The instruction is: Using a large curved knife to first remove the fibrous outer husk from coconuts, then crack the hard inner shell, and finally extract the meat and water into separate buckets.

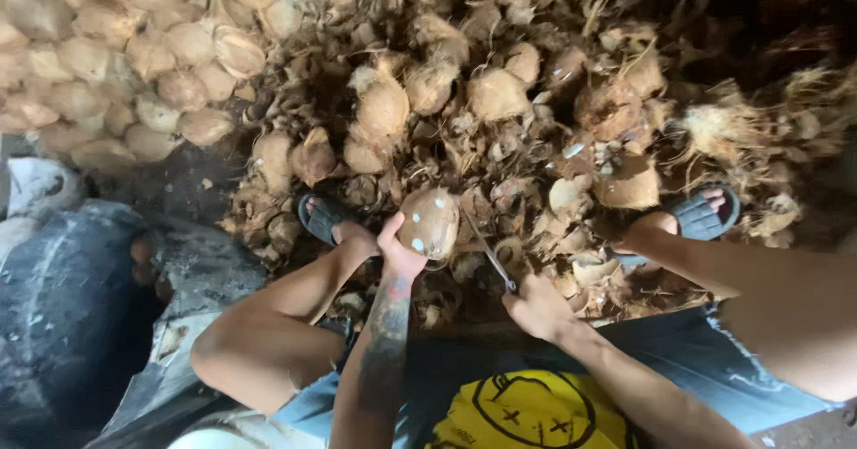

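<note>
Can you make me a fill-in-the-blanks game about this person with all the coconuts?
1. The left hand holds a round ____.
2. The right hand holds a thin metal ____.
3. Each foot wears a dark ____.
4. The pile of husks lies in ____ of the person.

Missing words: coconut; blade; sandal; front.

Hands: two, left hand [399, 254] and right hand [536, 306]
Held round brown husked coconut [429, 223]: one
Long thin metal blade [486, 251]: one
Dark rubber sandals [321, 218]: two (one per foot)
Loose pale coconuts [134, 56]: too many to count
</note>
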